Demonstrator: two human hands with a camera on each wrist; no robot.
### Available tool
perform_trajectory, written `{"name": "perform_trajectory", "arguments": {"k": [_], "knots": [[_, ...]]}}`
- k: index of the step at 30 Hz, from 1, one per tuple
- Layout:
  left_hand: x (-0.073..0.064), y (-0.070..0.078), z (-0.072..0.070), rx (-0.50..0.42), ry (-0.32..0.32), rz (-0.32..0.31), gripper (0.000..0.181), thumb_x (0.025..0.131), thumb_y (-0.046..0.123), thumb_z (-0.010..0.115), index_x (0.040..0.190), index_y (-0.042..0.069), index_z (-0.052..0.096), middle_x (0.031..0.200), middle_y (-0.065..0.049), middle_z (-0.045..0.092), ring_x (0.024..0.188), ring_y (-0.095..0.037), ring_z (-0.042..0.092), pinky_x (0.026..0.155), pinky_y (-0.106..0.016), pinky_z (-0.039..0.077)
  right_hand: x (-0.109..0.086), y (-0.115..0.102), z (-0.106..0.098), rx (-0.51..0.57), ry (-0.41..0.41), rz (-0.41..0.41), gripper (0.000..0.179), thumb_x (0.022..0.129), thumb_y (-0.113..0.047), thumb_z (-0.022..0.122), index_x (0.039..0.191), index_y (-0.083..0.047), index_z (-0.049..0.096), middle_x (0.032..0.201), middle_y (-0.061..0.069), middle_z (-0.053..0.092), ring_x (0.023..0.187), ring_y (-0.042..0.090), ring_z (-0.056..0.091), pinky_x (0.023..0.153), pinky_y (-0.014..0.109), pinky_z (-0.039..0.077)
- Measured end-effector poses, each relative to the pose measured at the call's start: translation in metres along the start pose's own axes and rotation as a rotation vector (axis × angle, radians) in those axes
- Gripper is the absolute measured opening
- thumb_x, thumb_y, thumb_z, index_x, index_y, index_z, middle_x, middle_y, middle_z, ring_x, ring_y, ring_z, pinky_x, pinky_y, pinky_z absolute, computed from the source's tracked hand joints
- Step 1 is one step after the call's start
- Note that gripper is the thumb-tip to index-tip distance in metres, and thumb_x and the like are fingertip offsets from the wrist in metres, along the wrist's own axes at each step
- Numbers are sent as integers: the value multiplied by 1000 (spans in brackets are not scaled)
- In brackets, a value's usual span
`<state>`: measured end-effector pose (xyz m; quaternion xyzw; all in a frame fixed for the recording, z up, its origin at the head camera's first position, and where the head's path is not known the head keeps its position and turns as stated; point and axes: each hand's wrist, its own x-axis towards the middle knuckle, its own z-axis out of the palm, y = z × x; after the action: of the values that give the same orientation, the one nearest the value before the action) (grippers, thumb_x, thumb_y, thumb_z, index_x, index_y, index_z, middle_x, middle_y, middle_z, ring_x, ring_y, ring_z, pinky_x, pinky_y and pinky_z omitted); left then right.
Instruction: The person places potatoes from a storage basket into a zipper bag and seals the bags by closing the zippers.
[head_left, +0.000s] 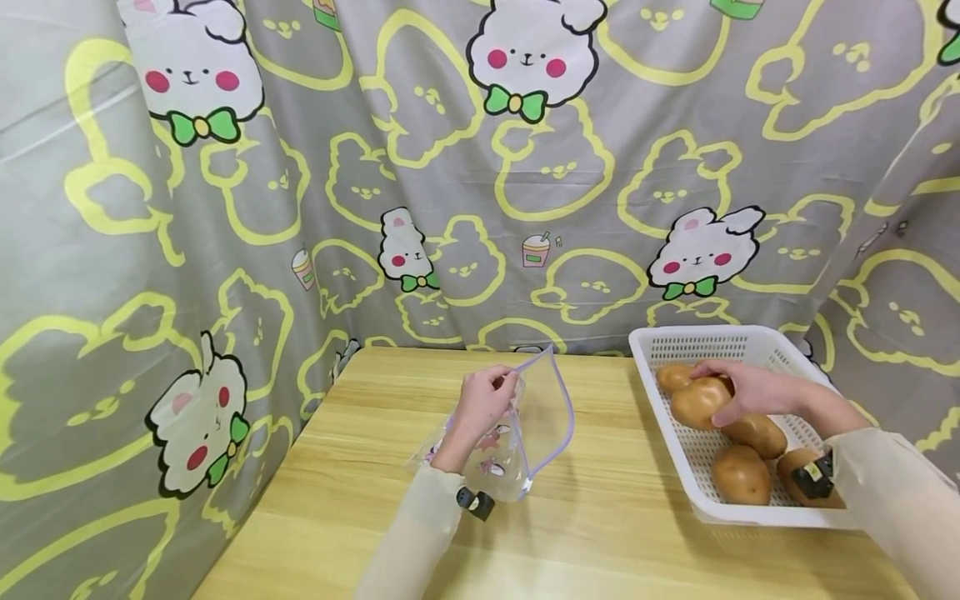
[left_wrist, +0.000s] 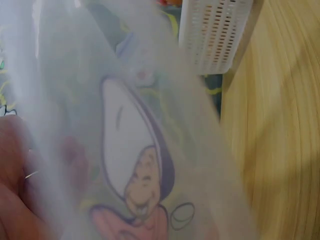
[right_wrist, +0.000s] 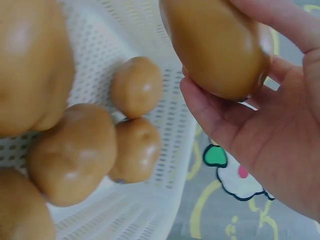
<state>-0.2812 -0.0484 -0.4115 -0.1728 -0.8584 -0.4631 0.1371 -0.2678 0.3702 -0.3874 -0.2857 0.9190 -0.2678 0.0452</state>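
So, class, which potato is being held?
The potato clasped in the right grip; the other potatoes lie unheld in the white basket.

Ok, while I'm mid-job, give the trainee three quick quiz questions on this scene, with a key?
1. Which hand holds the clear plastic bag with purple edging?
2. True or false: in the head view, the white perforated plastic basket is right of the bag.
3. Fill in: the right hand grips a smooth, rounded brown ____.

Key: 1. The left hand. 2. True. 3. potato.
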Motion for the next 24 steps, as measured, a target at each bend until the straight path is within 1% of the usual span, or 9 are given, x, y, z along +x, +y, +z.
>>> {"name": "perform_trajectory", "arguments": {"k": [4, 7, 12, 15, 19, 24], "knots": [[1, 2, 0, 14, 18, 17, 19, 95, 18, 55, 94, 11, 73, 61, 6, 60, 47, -7, 54, 45, -22, 45, 3, -11, -6, 27, 33, 1, 66, 68, -22, 83, 123, -3, 53, 111, 8, 58, 89, 12, 54, 75, 27, 45], [2, 4, 1, -3, 20, 16, 19, 94, 18, 56, 95, 10, 73, 62, 5, 61, 48, -7, 55, 45, -23, 47, 6, -20, -9, 57, 45, 6, 65, 71, -23, 82, 126, -3, 53, 111, 8, 58, 87, 12, 55, 73, 27, 46], [3, 6, 2, -12, 17, 7, 19, 94, 18, 56, 94, 10, 73, 62, 6, 61, 48, -7, 56, 46, -23, 48, 9, -40, -8, 47, 61, 39, 65, 73, -33, 81, 128, -11, 52, 111, 2, 60, 86, 12, 57, 73, 27, 46], [3, 6, 3, -10, 15, 7, 19, 95, 18, 55, 94, 10, 73, 61, 6, 61, 48, -7, 55, 46, -23, 47, 13, -52, -6, 58, 80, 14, 62, 74, -34, 81, 126, -14, 52, 108, 0, 59, 86, 12, 57, 74, 27, 46], [4, 7, 4, 3, 21, 25, 19, 94, 17, 56, 93, 9, 73, 61, 6, 60, 48, -6, 54, 46, -22, 46, 19, -66, -2, 104, 88, -23, 62, 75, -31, 81, 126, -14, 50, 108, 2, 58, 85, 13, 56, 73, 27, 46], [4, 9, 6, 10, 22, 36, 19, 93, 16, 56, 91, 9, 73, 61, 6, 59, 48, -5, 53, 46, -21, 45, 25, -83, 7, 98, 123, -27, 67, 74, -34, 81, 130, -16, 47, 111, 3, 56, 87, 16, 55, 75, 28, 46]]}}
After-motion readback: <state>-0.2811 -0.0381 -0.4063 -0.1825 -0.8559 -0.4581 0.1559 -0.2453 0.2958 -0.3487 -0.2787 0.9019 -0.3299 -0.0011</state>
